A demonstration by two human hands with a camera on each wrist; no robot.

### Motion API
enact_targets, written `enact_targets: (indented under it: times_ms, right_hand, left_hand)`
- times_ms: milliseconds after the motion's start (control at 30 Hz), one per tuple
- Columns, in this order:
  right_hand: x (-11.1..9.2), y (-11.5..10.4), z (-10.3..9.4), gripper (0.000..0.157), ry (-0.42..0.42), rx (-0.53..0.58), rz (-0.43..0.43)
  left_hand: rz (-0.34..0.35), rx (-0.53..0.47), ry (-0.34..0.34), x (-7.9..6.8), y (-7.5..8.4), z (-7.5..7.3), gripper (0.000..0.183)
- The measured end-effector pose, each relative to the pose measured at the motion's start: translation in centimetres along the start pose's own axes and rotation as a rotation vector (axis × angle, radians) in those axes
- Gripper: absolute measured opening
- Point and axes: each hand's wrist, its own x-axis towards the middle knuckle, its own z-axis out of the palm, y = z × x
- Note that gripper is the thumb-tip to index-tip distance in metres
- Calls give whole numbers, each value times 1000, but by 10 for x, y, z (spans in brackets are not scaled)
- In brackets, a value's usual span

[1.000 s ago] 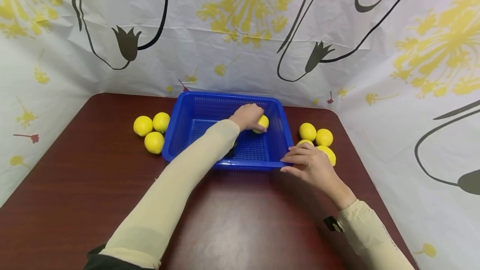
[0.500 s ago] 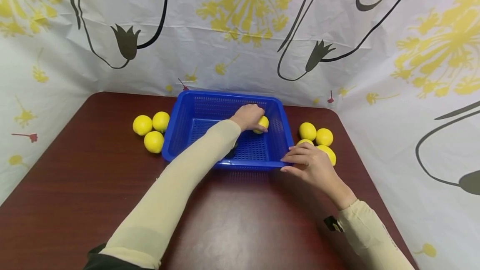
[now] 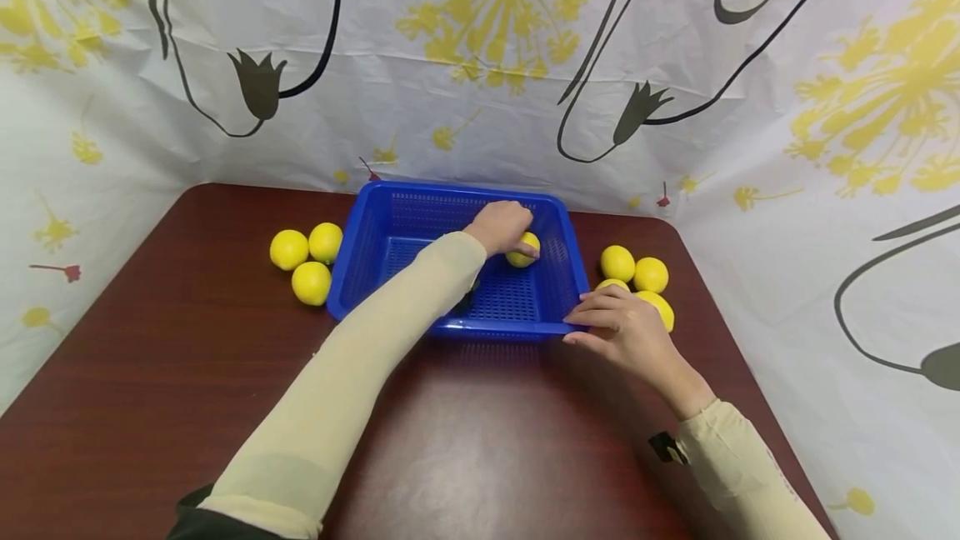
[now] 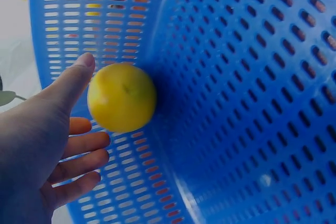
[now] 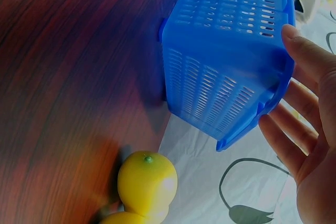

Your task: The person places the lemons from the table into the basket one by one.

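Note:
A blue plastic basket (image 3: pixel 465 326) with slotted walls stands at the back of the table. Inside it, toward the right end, lies a round yellow lemon (image 4: pixel 122 98). My left hand (image 3: pixel 501 225) reaches into the basket just above and beside this lemon. In the left wrist view its thumb and loosely bent fingers lie apart around the fruit's near side, with a gap showing. My right hand (image 3: pixel 626 332) holds the basket's front right corner, thumb and fingers on either side of the rim, as the right wrist view also shows.
Three lemons (image 3: pixel 311 283) sit on the table left of the basket. Several more lemons (image 3: pixel 618 263) lie to its right, partly behind my right hand. A patterned cloth (image 3: pixel 450 123) hangs behind the dark wooden table (image 3: pixel 187 357).
My left hand has risen slightly and loosened from the lemon, which stays in the basket. My right hand keeps its place at the corner.

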Motion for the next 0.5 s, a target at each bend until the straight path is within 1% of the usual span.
enact_targets:
  times_ms: [67, 100, 167, 300, 400, 500]
  right_hand:
    - [0, -1, 0, 46, 3, 2, -2]
    - [0, -1, 1, 46, 4, 1, -3]
    - [0, -1, 0, 44, 4, 2, -6]
    - [0, 0, 0, 32, 2, 10, -14]
    - [0, 0, 0, 30, 0, 9, -14]
    - [0, -1, -1, 31, -3, 7, -5]
  left_hand:
    - [0, 3, -4, -2, 0, -6, 48]
    - [-1, 5, -8, -3, -1, -9, 48]
    - [-1, 5, -9, -5, -2, -17, 47]
    - [9, 4, -17, -10, -6, -33, 46]
    - [16, -15, -44, -14, -11, -46, 43]
    - [19, -35, -67, -17, -16, -59, 42]
